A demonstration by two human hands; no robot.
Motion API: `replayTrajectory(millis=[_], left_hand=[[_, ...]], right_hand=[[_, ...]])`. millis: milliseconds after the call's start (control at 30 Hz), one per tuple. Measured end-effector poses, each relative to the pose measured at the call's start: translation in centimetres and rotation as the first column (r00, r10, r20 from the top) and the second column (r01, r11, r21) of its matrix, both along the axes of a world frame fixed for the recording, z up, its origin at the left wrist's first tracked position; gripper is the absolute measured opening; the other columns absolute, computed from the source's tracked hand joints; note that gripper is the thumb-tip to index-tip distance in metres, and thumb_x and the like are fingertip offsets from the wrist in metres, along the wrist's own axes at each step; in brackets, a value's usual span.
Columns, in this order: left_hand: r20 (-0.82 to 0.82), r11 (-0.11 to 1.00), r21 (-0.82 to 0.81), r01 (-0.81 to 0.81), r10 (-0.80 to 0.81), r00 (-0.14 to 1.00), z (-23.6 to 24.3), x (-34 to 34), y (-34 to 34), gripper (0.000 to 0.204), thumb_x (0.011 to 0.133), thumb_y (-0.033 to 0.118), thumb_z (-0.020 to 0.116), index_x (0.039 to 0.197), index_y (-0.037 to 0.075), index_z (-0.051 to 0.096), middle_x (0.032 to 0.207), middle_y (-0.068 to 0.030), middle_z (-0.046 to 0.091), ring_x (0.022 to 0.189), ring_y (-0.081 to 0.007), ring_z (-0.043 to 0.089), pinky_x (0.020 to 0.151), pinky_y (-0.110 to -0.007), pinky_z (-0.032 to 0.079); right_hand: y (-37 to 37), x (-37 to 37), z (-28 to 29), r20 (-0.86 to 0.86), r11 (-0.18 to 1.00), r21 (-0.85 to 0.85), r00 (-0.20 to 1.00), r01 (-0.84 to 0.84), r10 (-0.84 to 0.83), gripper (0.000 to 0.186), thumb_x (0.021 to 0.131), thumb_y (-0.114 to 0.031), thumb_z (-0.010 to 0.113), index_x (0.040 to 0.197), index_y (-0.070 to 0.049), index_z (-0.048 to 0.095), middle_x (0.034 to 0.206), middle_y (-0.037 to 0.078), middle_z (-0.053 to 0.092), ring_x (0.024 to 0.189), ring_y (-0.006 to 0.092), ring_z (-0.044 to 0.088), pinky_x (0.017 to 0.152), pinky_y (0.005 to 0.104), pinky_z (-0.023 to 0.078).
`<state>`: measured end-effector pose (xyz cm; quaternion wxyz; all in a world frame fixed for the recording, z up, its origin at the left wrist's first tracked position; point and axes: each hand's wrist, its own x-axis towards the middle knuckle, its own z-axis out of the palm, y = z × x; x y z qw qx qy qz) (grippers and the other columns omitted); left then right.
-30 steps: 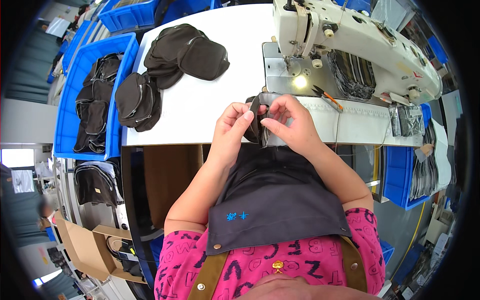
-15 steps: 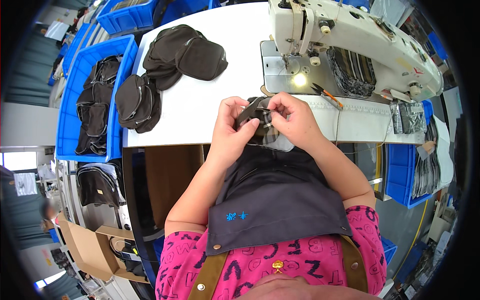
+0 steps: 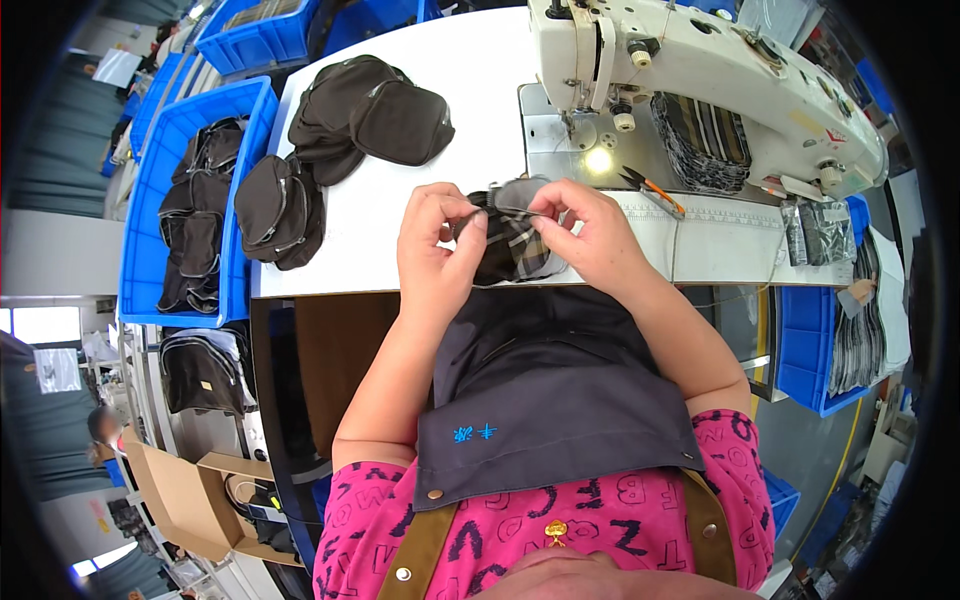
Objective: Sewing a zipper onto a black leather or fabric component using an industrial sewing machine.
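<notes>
Between my hands, at the table's front edge, is a small dark zippered pouch piece with a plaid lining face showing and a grey edge at its top. My left hand pinches its left edge between thumb and fingers. On the opposite side, my right hand grips the upper right edge, thumb pressed to the fingers. Beyond my hands stands a white sewing machine, its needle area lit over a metal plate. A stack of striped fabric pieces lies under the machine's arm.
Dark zippered pouches lie in piles on the white table. A blue bin of dark pouches stands left. Orange-handled thread snips lie right of my right hand, beside a ruler strip. Another blue bin stands right.
My left hand has moved left and the piece is spread wider. The piece has turned, so more of its plaid face and grey top edge show.
</notes>
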<state>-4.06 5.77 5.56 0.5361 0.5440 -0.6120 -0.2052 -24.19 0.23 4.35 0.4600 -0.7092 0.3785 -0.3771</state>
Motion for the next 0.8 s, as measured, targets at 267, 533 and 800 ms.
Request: replayTrajectory(millis=[267,533,800], left_hand=[[-0.357,0.995,0.094,0.032,0.003,0.934,0.3,1.3,-0.5,0.01,0.097,0.0,0.061,0.091,0.003,0.055,0.114,-0.0087,0.068,0.066,-0.0014,0.046,0.059,-0.019,0.04],[-0.409,0.998,-0.064,-0.004,-0.023,0.912,1.4,1.0,-1.3,0.005,0.101,0.004,0.06,0.097,0.004,0.058,0.115,-0.0138,0.069,0.079,-0.0107,0.066,0.068,-0.021,0.047],[0.448,0.888,-0.43,-0.163,0.367,0.816,2.3,0.2,-1.1,0.017,0.073,0.005,0.079,0.077,0.01,0.063,0.112,-0.0078,0.066,0.104,-0.0303,0.055,0.092,-0.042,0.04]], right_hand=[[-1.9,-8.5,-4.8,-0.5,0.745,-0.654,0.665,0.131,-0.555,0.037,0.083,-0.018,0.076,0.117,-0.008,0.067,0.116,0.009,0.064,0.109,0.0288,0.06,0.092,0.0424,0.048],[-3.1,-10.1,-6.8,-0.473,0.668,-0.742,0.659,0.06,-0.585,0.024,0.085,-0.008,0.066,0.109,-0.003,0.068,0.101,0.008,0.066,0.097,0.0282,0.062,0.082,0.04,0.052],[1.2,-6.2,-4.9,0.057,0.968,0.094,0.969,0.234,-0.239,0.019,0.104,-0.014,0.053,0.116,-0.002,0.062,0.089,0.005,0.065,0.072,0.0157,0.057,0.07,0.0323,0.048]])
